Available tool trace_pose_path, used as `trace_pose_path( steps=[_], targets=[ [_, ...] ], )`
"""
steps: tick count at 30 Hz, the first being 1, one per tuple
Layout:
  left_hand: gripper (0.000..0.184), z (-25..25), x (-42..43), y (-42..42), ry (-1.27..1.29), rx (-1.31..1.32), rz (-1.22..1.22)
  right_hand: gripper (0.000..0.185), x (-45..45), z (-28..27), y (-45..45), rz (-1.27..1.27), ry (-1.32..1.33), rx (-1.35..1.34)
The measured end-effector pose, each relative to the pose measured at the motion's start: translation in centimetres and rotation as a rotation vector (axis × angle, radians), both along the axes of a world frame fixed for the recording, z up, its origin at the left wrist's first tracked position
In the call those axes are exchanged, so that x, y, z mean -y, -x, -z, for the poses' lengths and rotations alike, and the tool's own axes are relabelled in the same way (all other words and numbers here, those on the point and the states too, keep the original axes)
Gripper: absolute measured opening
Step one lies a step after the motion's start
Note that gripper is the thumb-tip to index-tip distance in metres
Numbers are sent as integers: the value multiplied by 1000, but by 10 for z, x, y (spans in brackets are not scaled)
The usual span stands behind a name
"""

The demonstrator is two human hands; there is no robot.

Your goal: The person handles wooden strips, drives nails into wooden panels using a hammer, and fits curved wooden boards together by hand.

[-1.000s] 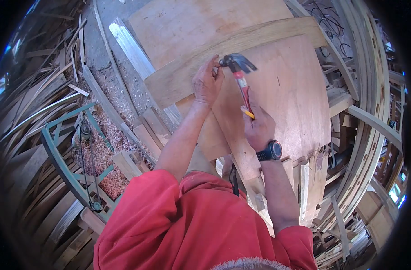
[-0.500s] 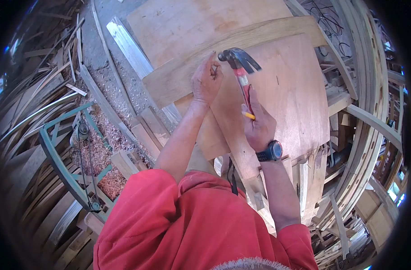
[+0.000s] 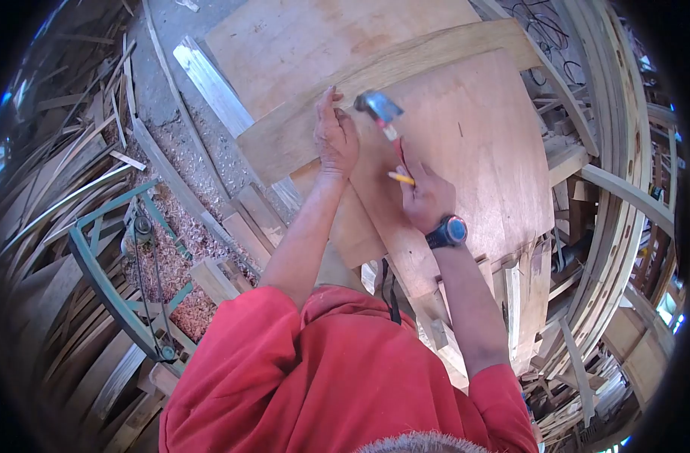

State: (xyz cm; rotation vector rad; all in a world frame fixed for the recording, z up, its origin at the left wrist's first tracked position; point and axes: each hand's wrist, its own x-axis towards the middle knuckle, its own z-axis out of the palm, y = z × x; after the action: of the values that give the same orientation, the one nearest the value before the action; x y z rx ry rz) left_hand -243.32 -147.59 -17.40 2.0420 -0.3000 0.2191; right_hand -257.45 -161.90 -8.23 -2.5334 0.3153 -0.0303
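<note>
In the head view, the step in hand looks like hammer work at the long curved board (image 3: 443, 54) in the upper middle of the frame, judging by how the two hands stand. The right hand (image 3: 429, 198), right of centre, is wrapped round the handle of the hammer (image 3: 391, 131), and a yellow pencil (image 3: 401, 179) juts from the same grasp toward the left. The left hand (image 3: 336, 143), just left of centre in the upper half, stands edge-on at the board's lower edge with its fingers partly raised; whether it pinches something small or has nothing in it, I cannot tell. The hammer lies above the frame's centre, its head blurred and apart from the left fingers, though near them. Its long axis slants from the head at the upper left down to the fist at the lower right; the striking face points left, toward the left hand, and the claw points right. The board's own long axis climbs from left of centre to the upper right, across the plywood sheet (image 3: 492, 143). The next move, as I judge it, calls for a steady left hand, a firm hold on the handle, and fingertips well out of the striking face's path.
</note>
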Motion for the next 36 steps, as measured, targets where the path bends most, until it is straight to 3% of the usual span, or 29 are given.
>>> trace_pose_path(
  steps=[3,7,9,10,12,16,18,21,24,25,27,30,36],
  targets=[
    [55,4,1,-3,6,-30,3,60,-2,-4,-9,111,-33,96],
    [55,-2,1,-2,-17,-23,2,59,-3,-3,10,67,-57,228],
    [55,-5,1,0,7,-32,6,58,5,-1,1,-38,97,-152],
    [54,-6,2,-2,29,-38,17,58,5,0,-3,-30,99,-148],
    [55,-2,3,-4,11,-36,13,59,4,6,-10,76,8,191],
    [56,6,2,-1,16,-92,-6,58,2,6,7,52,-41,307],
    [57,4,0,1,43,-95,4,57,9,6,2,-25,96,-85],
    [57,9,1,-4,33,-51,-1,63,3,-4,-5,103,-87,92],
    [57,10,0,-3,18,-36,-9,62,-3,-1,9,85,-58,178],
    [57,8,1,-2,40,-53,-2,62,0,1,7,85,-57,175],
    [59,6,0,0,55,-70,-2,58,9,0,-2,-23,90,-110],
    [61,2,3,-1,60,-82,-9,54,6,-7,-4,44,-5,122],
    [59,5,4,0,127,-226,-3,58,12,-4,5,-26,23,-75]
  ],
)
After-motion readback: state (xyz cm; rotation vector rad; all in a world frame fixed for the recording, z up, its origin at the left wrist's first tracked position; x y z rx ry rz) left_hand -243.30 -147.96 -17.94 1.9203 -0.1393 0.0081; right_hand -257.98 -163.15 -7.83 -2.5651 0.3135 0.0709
